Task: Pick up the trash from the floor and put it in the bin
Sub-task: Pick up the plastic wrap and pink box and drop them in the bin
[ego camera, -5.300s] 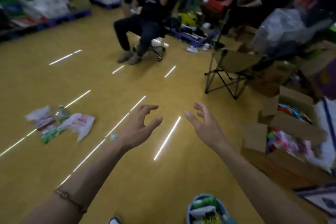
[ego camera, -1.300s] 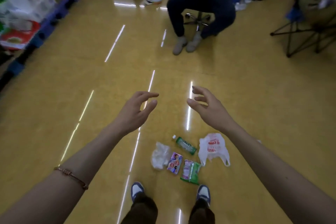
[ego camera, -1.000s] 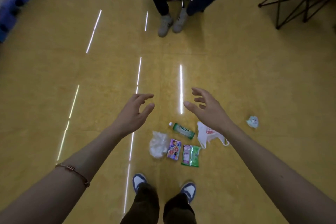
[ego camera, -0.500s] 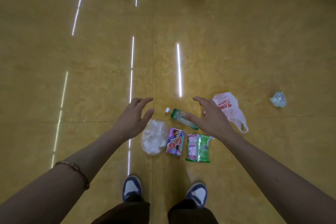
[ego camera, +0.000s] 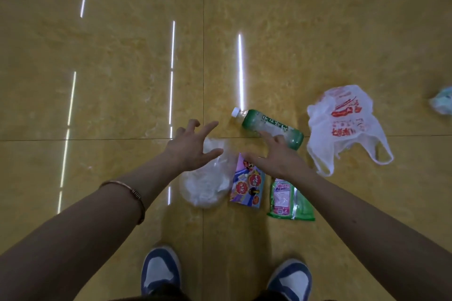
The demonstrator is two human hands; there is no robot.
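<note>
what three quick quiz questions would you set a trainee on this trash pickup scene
1. True or false: the green bottle stands upright on the floor.
2. What lies between the clear crumpled bag and the green packet? A) purple packet B) tin can C) newspaper
3. Which wrist wears the bracelet?
Key: 1 false, it lies on its side. 2 A. 3 the left.

— What is your right hand (ego camera: 276,156) hiding?
— It's covering part of the green bottle (ego camera: 261,121) and the purple packet (ego camera: 248,186)'s top.
— And the crumpled wad (ego camera: 442,101)?
— The right edge is cutting it off.
</note>
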